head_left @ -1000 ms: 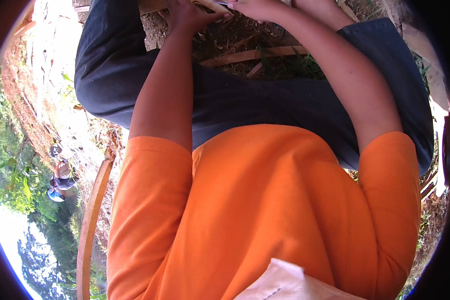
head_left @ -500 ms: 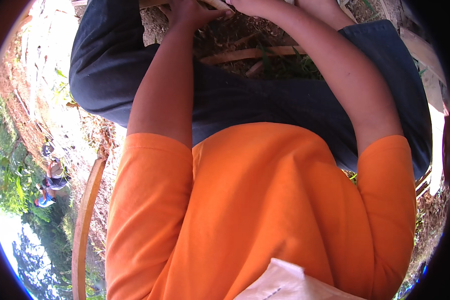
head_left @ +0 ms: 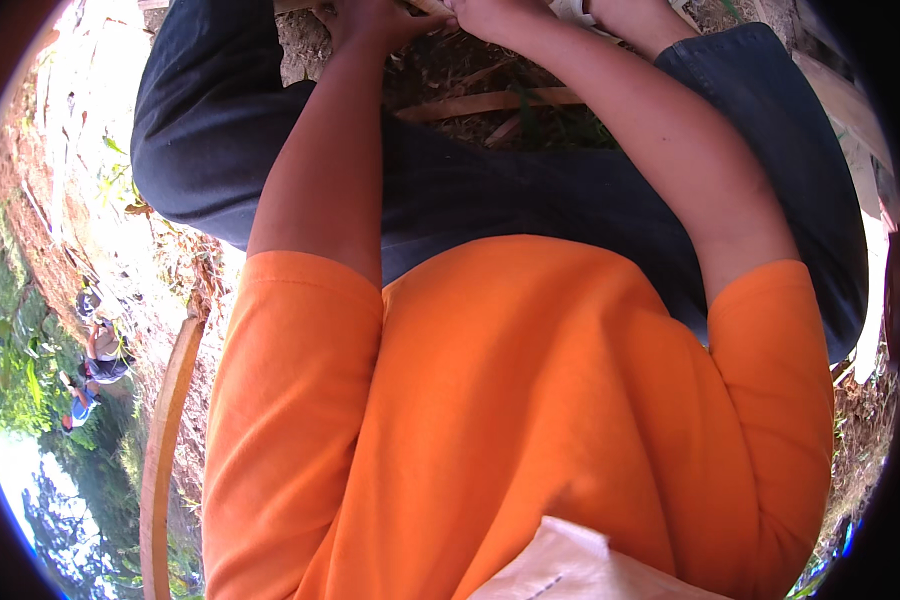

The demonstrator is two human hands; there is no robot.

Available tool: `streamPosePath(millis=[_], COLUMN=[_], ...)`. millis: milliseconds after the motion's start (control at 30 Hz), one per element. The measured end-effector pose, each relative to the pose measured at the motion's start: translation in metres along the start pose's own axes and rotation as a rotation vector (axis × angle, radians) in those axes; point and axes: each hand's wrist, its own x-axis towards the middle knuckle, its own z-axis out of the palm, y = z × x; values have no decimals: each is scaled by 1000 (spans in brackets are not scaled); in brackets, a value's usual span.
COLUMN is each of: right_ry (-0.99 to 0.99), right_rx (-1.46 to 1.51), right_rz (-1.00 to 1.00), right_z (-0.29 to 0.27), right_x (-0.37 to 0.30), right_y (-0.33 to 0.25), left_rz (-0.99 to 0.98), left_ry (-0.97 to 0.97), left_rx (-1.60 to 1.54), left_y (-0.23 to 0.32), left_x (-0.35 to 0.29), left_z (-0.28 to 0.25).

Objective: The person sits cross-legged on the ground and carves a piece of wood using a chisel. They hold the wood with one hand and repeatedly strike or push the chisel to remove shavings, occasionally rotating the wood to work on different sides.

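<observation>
At the top edge of the view, my left hand (head_left: pixel 368 22) and my right hand (head_left: pixel 495 15) meet over my crossed legs. A pale wooden strip (head_left: pixel 432 6) shows between them, its end at my right fingers. My right hand is closed on this strip. My left thumb stretches along it toward the right hand, and that hand appears to grip the strip too. The upper frame edge cuts off the fingertips and the strip's far part. Below the hands, another flat wooden strip (head_left: pixel 490 104) lies on the ground.
My dark trouser legs (head_left: pixel 530 190) fold around the ground patch with grass. A bare foot (head_left: pixel 635 22) is near the top. A long curved wooden strip (head_left: pixel 166 460) stands at left. Planks (head_left: pixel 840 100) lie at right. Two people (head_left: pixel 95 365) sit far off at left.
The view has shifted slightly, so my arms and legs sit a little higher and further left. My right hand has come slightly closer to the left thumb; the strip stays between them.
</observation>
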Motion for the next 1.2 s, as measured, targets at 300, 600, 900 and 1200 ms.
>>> streamPosePath(millis=[300,600,900,1200], right_ry=[83,-301,-73,-66], right_rx=[84,-3,3,-8], right_rz=[124,229,-61,-63], right_z=[30,-38,-1,2], right_x=[29,9,17,21], right_y=[3,-11,24,31], left_rz=[-124,-121,-164,-93], left_ry=[-349,-347,-382,-294], left_rx=[-404,-345,-317,-350], left_y=[3,6,12,9], left_x=[-5,-3,-4,-6], left_z=[-23,-44,-51,-37])
